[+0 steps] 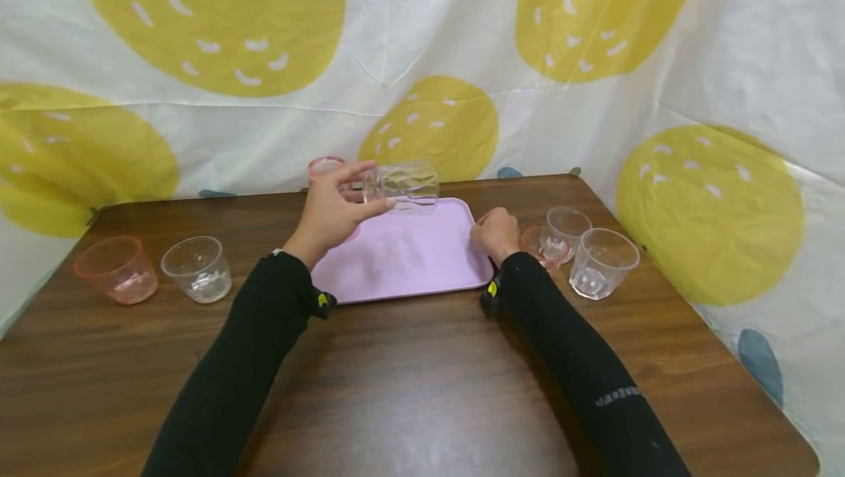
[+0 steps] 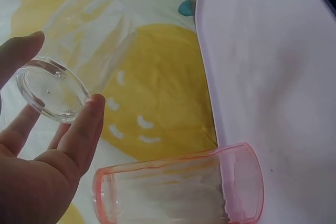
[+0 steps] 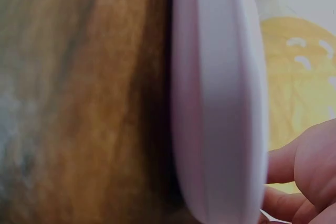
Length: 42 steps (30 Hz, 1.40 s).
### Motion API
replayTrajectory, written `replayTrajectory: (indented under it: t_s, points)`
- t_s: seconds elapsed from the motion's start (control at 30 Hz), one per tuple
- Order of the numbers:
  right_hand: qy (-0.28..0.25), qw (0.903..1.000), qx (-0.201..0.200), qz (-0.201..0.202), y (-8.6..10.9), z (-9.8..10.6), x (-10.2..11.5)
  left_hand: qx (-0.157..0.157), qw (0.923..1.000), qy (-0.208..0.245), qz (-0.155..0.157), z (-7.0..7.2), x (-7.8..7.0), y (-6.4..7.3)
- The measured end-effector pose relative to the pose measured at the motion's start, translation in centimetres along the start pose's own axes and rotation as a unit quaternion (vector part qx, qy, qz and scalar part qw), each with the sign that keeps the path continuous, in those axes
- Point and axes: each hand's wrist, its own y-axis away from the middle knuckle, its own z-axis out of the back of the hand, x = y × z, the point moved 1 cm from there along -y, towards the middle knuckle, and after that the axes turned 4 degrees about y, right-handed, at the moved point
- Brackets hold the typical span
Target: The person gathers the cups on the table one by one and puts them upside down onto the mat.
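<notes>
My left hand (image 1: 328, 216) holds a clear drinking glass (image 1: 409, 187) tipped on its side above the tray. Thumb and fingers pinch it near its thick base, with the mouth pointing right in the head view. A pink-tinted glass (image 2: 178, 187) stands upright on the tray's left part, mostly behind that hand in the head view. My right hand (image 1: 496, 232) grips the right edge of the lilac tray (image 1: 422, 257). Close up in the right wrist view, its fingers (image 3: 283, 166) meet the tray's rim, partly hidden behind it.
At the left of the wooden table (image 1: 409, 374) stand a pink glass (image 1: 122, 271) and a clear glass (image 1: 198, 269). Close beside my right wrist are another pink glass (image 1: 544, 242) and two clear ones (image 1: 569, 224). A patterned curtain (image 1: 264, 132) hangs behind the table.
</notes>
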Motion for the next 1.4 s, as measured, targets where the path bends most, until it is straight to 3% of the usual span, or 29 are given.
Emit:
replayTrajectory:
  t_s: [0.2,0.43,0.53,0.7,1.07,1.3,1.4]
  points:
    - [-0.005,1.0,0.003,0.003,0.2,-0.2,0.6,0.003,0.9997,-0.023,0.01,0.2,0.4,-0.3]
    - [-0.017,0.9998,0.0,0.009,0.3,-0.8,1.5,-0.003,0.9922,-0.124,-0.012,0.5,-0.1,-1.6]
    - [-0.021,0.9998,-0.002,0.007,0.4,-1.0,1.9,0.009,0.9885,-0.151,-0.015,0.4,-0.5,-2.2]
    - [-0.018,0.9998,0.0,0.003,0.7,-1.4,2.2,0.022,0.9848,-0.172,-0.011,-0.1,-0.8,-2.9]
    - [-0.024,0.9995,-0.013,0.014,0.7,-2.0,2.9,0.06,0.9687,-0.241,0.0,-1.7,-1.6,-5.0]
    - [-0.029,0.999,-0.024,0.022,1.3,-2.4,3.1,0.068,0.954,-0.292,0.008,-2.9,-1.5,-6.0]
    - [-0.034,0.9989,-0.023,0.021,1.4,-2.4,3.1,0.068,0.9531,-0.295,0.013,-3.3,-1.5,-6.3]
